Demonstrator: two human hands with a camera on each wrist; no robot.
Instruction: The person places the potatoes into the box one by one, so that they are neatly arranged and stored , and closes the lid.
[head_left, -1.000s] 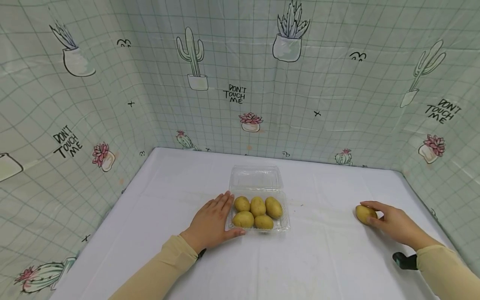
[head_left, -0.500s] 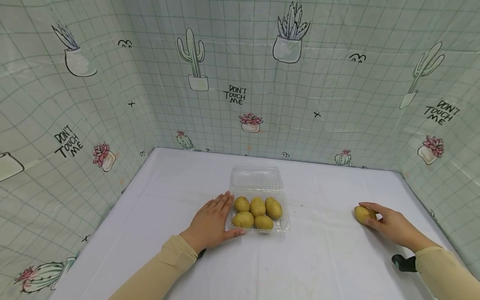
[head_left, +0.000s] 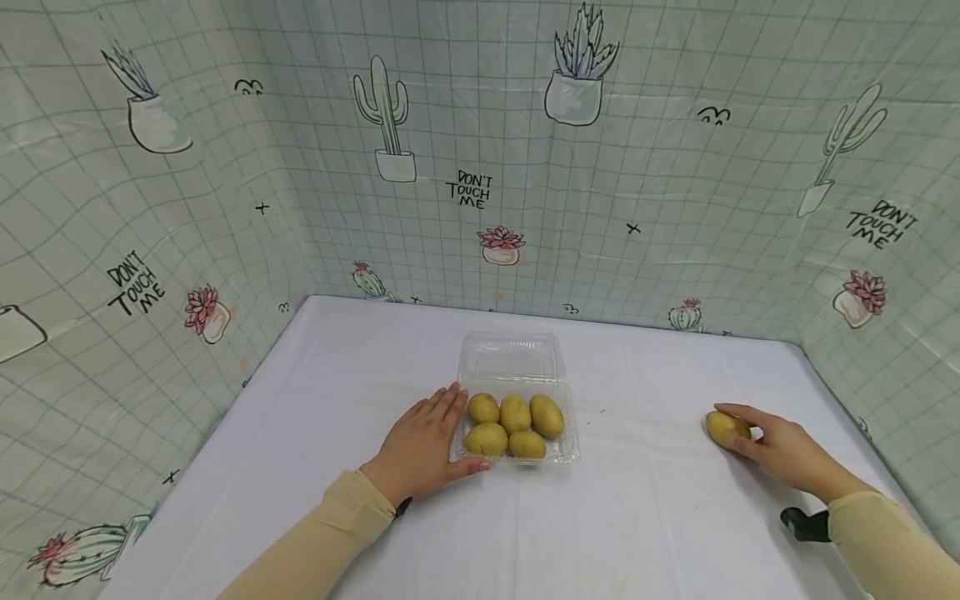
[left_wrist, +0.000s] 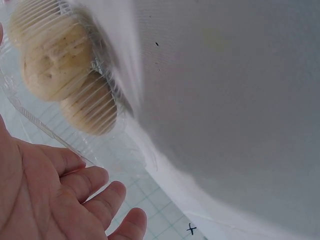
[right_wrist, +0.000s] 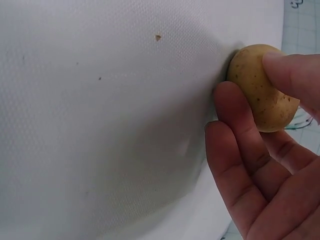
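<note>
right hand (head_left: 787, 450) pinching a potato (head_left: 726, 428) on the white cloth (head_left: 637, 517), well right of the tub (head_left: 569, 435), long axis seemingly slanting back palmward! left hand (head_left: 420, 446) is nearer the tub, fingers loosely spread at its side: clear ribbed plastic, five smooth yellow ovals (head_left: 515, 414) inside.

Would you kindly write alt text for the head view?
A person's right hand holds an oval yellow potato at the right of a white table. The left hand lies along the left side of an open clear plastic box containing five similar potatoes.
</note>
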